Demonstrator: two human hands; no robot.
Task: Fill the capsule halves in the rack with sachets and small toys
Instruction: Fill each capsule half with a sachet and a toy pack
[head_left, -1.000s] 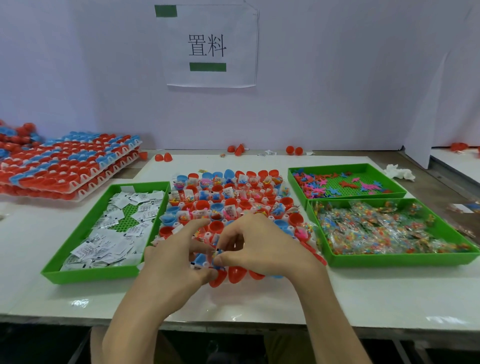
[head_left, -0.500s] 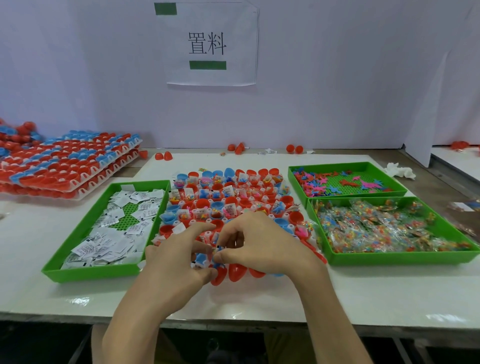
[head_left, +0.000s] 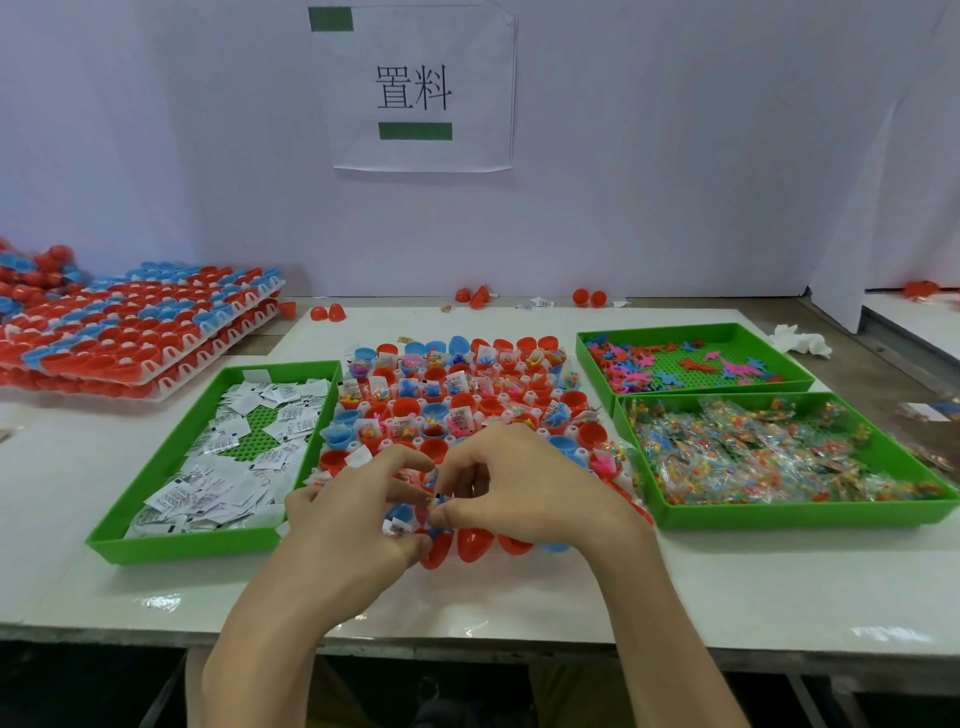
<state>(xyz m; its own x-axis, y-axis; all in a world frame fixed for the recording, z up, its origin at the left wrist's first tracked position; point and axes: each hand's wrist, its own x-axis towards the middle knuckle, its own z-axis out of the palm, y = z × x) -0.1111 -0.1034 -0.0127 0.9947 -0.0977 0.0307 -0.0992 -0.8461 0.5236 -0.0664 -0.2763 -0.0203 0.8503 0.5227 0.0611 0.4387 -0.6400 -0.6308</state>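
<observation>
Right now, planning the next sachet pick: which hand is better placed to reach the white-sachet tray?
Left, probably: the left hand sits nearest the sachet tray, left of the rack; the right hand would cross over.

This is a hand-packing bench in a small factory or workshop. A printed paper sign (head_left: 423, 88) is taped to the plain partition at top centre, and stacked racks (head_left: 171, 382) of red and blue capsule halves sit at the left edge. On the white table (head_left: 519, 597), green trays (head_left: 208, 545) hold bulk sachets (head_left: 228, 467) and bagged toys (head_left: 779, 462).
</observation>
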